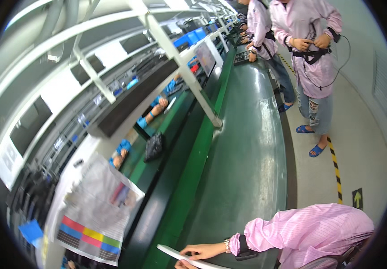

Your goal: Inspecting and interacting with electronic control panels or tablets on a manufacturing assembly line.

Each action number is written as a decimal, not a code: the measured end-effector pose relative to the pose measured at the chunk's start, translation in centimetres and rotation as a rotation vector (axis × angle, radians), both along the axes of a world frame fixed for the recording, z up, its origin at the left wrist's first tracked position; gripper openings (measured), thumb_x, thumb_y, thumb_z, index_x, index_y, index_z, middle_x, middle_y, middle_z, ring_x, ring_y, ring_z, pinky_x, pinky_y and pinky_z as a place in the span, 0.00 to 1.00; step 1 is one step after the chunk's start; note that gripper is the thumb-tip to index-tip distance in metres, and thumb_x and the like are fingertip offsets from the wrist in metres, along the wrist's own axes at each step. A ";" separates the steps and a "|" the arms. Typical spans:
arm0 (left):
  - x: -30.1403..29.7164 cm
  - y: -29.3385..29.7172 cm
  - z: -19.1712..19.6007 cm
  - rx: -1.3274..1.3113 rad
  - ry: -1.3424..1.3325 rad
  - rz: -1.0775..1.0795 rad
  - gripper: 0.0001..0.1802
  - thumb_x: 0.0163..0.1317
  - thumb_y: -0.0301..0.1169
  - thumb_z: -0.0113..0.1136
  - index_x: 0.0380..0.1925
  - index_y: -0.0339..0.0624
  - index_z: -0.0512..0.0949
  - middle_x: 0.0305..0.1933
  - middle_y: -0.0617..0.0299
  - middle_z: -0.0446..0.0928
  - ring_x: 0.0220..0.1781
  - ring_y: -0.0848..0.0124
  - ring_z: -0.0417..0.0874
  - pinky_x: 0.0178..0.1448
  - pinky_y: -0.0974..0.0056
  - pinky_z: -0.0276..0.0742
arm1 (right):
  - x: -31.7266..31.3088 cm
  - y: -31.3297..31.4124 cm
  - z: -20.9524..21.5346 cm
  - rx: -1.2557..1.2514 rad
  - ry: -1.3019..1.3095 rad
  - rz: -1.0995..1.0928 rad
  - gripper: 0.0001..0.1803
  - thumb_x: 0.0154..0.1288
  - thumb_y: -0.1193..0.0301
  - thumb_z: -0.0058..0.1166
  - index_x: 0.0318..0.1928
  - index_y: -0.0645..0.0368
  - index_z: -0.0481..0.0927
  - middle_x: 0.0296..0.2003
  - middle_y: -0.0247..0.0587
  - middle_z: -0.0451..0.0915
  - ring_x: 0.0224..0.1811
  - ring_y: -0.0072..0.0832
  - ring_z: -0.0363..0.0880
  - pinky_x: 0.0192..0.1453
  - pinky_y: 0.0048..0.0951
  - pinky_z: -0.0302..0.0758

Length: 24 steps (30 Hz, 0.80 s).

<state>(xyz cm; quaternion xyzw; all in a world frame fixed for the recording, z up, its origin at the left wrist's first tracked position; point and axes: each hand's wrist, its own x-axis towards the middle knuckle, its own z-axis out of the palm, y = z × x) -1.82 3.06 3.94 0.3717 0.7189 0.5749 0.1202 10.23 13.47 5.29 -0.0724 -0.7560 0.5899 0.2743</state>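
Neither my left hand nor my right hand can be made out in the picture. Nearest to me, at the lower right, a person's arm in a pink striped sleeve (305, 228) reaches left over the green work surface (242, 179). That person's hand (204, 251) wears a bracelet and a black wrist band (246, 248). It rests at a long, thin white piece (168, 251), and fingers of a second hand show beside it at the lower edge. Dark hair (359, 242) and a dark curved frame show below the shoulder, cut off by the edge.
A white metal post (189, 76) stands on the bench. A printed colour sheet (99, 206) hangs at the left. Blue-cuffed hands (157, 107) work across the line, near a black bag-like item (154, 147). A person in a pink coat (310, 54) stands in the aisle.
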 end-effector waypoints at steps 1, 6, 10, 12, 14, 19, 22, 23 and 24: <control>0.4 0.0 0.6 0.005 -0.037 -0.019 0.27 0.66 0.46 0.52 0.52 0.32 0.66 0.51 0.42 0.70 0.52 0.58 0.73 0.56 0.61 0.68 | 0.1 -0.3 -0.1 0.053 0.104 -0.050 0.25 0.69 0.63 0.44 0.63 0.57 0.62 0.55 0.40 0.67 0.53 0.30 0.69 0.54 0.29 0.68; 1.1 -0.9 2.7 -0.106 -0.086 -0.060 0.28 0.66 0.46 0.52 0.50 0.28 0.66 0.50 0.45 0.70 0.50 0.61 0.73 0.54 0.61 0.70 | -0.4 -0.2 -1.1 0.085 0.109 -0.107 0.25 0.63 0.58 0.54 0.55 0.58 0.72 0.50 0.46 0.71 0.49 0.35 0.73 0.51 0.33 0.71; 2.2 -1.2 3.6 -0.102 -0.087 -0.091 0.28 0.66 0.46 0.52 0.50 0.28 0.66 0.50 0.45 0.71 0.50 0.61 0.73 0.54 0.61 0.70 | -0.9 -0.3 -1.4 0.063 0.117 -0.082 0.26 0.63 0.55 0.53 0.55 0.59 0.72 0.51 0.48 0.71 0.49 0.37 0.72 0.52 0.34 0.70; 2.9 -1.2 4.1 -0.112 -0.078 -0.102 0.28 0.66 0.46 0.51 0.50 0.28 0.66 0.49 0.44 0.71 0.50 0.60 0.73 0.54 0.61 0.70 | -0.7 -0.3 -1.5 -0.108 0.178 -0.041 0.27 0.60 0.53 0.55 0.52 0.61 0.74 0.49 0.52 0.73 0.49 0.40 0.72 0.52 0.36 0.70; 3.3 -1.1 4.4 -0.121 -0.066 -0.110 0.27 0.66 0.45 0.51 0.50 0.28 0.66 0.49 0.44 0.71 0.50 0.60 0.73 0.54 0.61 0.69 | -0.8 -0.8 -2.4 -0.147 0.179 -0.015 0.27 0.57 0.53 0.57 0.48 0.63 0.76 0.45 0.55 0.75 0.47 0.42 0.73 0.50 0.38 0.70; 4.0 -1.0 5.2 -0.119 -0.025 -0.121 0.27 0.66 0.45 0.50 0.50 0.28 0.67 0.49 0.43 0.71 0.49 0.59 0.73 0.54 0.60 0.69 | -3.7 0.7 -4.2 0.255 0.121 -0.164 0.31 0.58 0.49 0.54 0.51 0.63 0.73 0.49 0.56 0.70 0.50 0.45 0.70 0.54 0.39 0.67; 4.0 -1.1 5.6 -0.112 0.007 -0.125 0.26 0.67 0.44 0.50 0.49 0.28 0.67 0.49 0.43 0.71 0.49 0.58 0.73 0.54 0.60 0.69 | -3.3 1.1 -5.2 0.236 0.128 -0.071 0.32 0.59 0.51 0.52 0.56 0.61 0.69 0.50 0.55 0.70 0.51 0.47 0.69 0.55 0.41 0.68; 4.1 -1.0 5.6 -0.109 0.016 -0.125 0.26 0.67 0.44 0.49 0.49 0.28 0.67 0.49 0.42 0.71 0.49 0.58 0.73 0.54 0.60 0.69 | -3.8 1.2 -4.9 0.234 0.140 -0.067 0.32 0.59 0.51 0.52 0.56 0.61 0.69 0.50 0.55 0.70 0.51 0.47 0.69 0.55 0.41 0.68; 4.1 -1.0 5.7 -0.108 0.021 -0.123 0.26 0.67 0.44 0.49 0.49 0.28 0.67 0.49 0.42 0.71 0.49 0.57 0.73 0.54 0.60 0.69 | -3.9 1.4 -4.7 0.237 0.138 -0.077 0.31 0.60 0.51 0.52 0.56 0.61 0.70 0.50 0.55 0.70 0.52 0.46 0.69 0.55 0.40 0.68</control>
